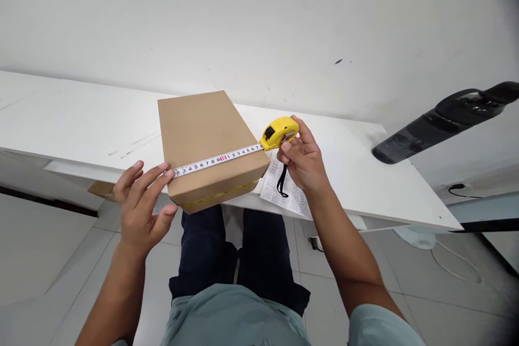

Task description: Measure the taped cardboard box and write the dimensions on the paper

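Note:
A brown cardboard box (pixel 203 130) lies on the white table (pixel 81 124), its near end jutting over the table's front edge. A white tape blade (pixel 219 160) stretches across the box's top near that end. My right hand (pixel 304 159) grips the yellow tape measure case (pixel 279 132) at the box's right edge, a black strap hanging below it. My left hand (pixel 140 203) rests at the box's left edge, fingers spread, fingertips pressing the tape's end against the corner.
A printed sheet of paper (pixel 284 194) lies under my right hand at the table's front. A dark handheld device (pixel 441 121) sticks in from the right. A cable (pixel 458 189) trails behind the table. My legs are below, over a tiled floor.

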Motion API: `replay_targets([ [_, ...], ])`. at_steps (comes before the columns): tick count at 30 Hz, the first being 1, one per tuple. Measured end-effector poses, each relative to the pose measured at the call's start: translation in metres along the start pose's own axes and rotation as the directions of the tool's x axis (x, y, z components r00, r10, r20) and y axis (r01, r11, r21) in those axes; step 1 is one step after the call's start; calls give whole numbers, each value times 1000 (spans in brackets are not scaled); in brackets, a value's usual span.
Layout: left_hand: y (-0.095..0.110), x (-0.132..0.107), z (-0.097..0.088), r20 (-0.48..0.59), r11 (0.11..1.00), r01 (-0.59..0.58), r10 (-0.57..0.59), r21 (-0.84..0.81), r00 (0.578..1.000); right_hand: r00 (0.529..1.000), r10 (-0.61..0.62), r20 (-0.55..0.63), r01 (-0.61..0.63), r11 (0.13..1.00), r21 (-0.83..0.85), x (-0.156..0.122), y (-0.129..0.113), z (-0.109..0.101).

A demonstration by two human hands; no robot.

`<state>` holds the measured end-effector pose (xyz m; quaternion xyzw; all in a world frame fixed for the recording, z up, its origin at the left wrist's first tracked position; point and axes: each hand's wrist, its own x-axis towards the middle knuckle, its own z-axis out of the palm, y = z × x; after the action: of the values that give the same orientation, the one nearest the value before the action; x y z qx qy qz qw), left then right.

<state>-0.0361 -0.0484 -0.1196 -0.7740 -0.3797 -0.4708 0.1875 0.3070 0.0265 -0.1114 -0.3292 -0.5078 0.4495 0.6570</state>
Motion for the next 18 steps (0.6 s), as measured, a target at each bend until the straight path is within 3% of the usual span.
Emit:
replay_targets([
  [7,-4,1,-5,24,1000,-8,8,13,1000,1000,-7,20,6,999,38,-1,0,0],
  [12,-1,2,-2,-20,1000,6,-6,-16,1000,1000,-3,30,2,999,38,3,0,0],
  [16,12,-3,-13,-121,1000,21,-23,-20,992,999,-17,27,18,1000,-23,-12,-18,3],
  [18,26,-5,-24,-60,993,103,-106,-51,993,999,-31,20,32,998,-54,-32,-34,8],
])
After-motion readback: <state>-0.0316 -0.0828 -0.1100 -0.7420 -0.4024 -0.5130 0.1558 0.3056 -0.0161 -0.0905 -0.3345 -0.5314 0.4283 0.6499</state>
